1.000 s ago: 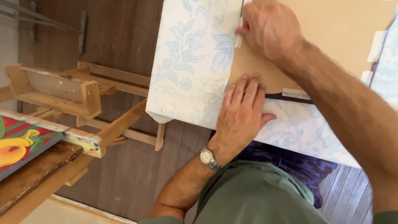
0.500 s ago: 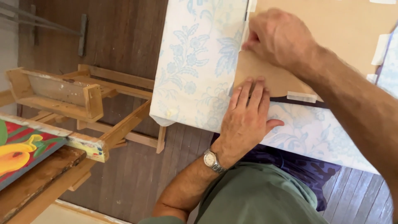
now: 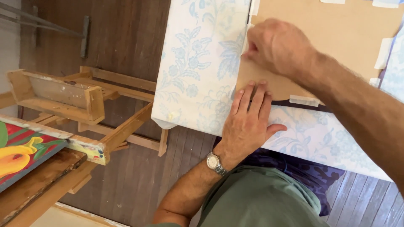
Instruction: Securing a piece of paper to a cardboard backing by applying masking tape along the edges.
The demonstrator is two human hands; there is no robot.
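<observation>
A tan board [image 3: 332, 38] lies on a table covered by a white cloth with a pale blue flower print [image 3: 198, 71]. Strips of pale tape [image 3: 304, 100] fix the board's edges. My left hand [image 3: 248, 122], with a wristwatch [image 3: 215, 163], lies flat with fingers spread on the board's near corner and the cloth. My right hand [image 3: 277, 46] reaches across and presses its bent fingertips on the board's left edge, by a strip of tape. What, if anything, it pinches is hidden.
A wooden easel [image 3: 84, 109] stands on the dark plank floor at the left. A painted canvas with yellow and red shapes [image 3: 21, 153] rests on it at the lower left. A dark purple patterned fabric [image 3: 303, 176] hangs under the table beside my green shirt.
The view has shifted slightly. My right hand has slid a little down the board's left edge. My left hand stays flat on the corner.
</observation>
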